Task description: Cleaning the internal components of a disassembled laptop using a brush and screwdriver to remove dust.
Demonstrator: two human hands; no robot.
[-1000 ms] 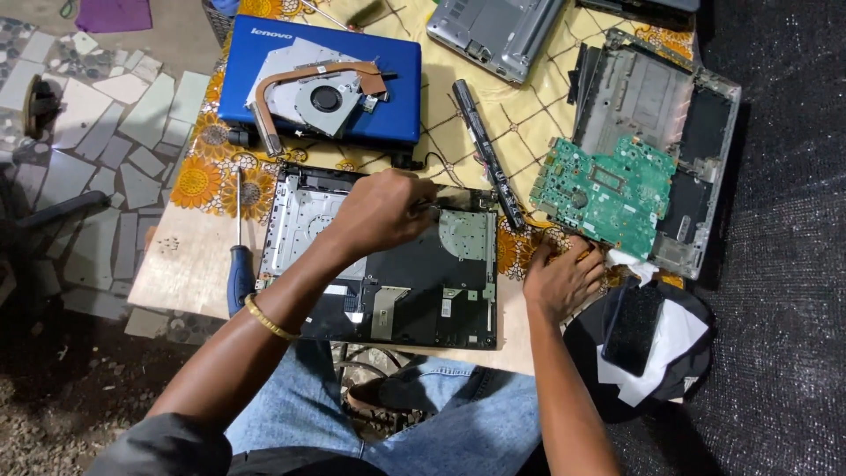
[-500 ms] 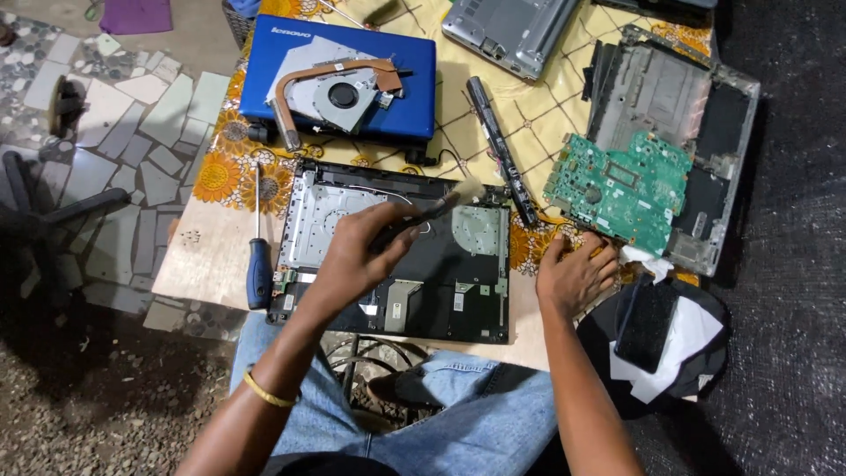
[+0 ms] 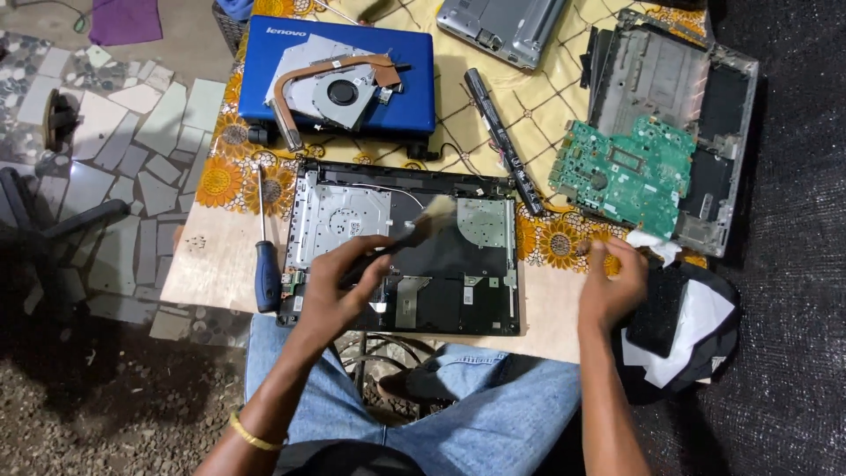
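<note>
The left hand [image 3: 339,286] grips a brush [image 3: 401,240] — its length runs up-right over the open laptop base [image 3: 401,251] (bristles blurred) — right hand [image 3: 614,286], fingers loosely curled, rests well apart.

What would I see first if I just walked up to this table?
Probably the opened black laptop base in the middle, where the left hand sweeps a brush across it. Next, the bright green circuit board on the right, and the blue laptop lid at the top with a copper-piped fan on it.
</note>
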